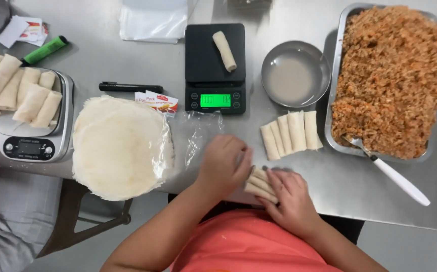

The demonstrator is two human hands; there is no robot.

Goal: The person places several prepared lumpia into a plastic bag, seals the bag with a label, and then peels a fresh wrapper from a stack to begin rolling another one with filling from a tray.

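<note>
My left hand (223, 163) and my right hand (291, 196) meet at the near edge of the steel table (143, 65), both closed around a pale spring roll (260, 184) lying between them. Just beyond, several finished rolls (291, 133) lie side by side. One more roll (224, 50) rests on a black scale (215, 68) with a lit green display. A round stack of thin wrappers (120, 146) sits left of my left hand.
A metal tray of orange-brown minced filling (392, 75) with a white-handled spoon (390, 171) stands at right. A shallow steel bowl of cloudy liquid (294, 75) sits beside it. At far left, a second scale (32, 143) carries several rolls. A black marker (130, 87) and a green marker (44, 50) lie nearby.
</note>
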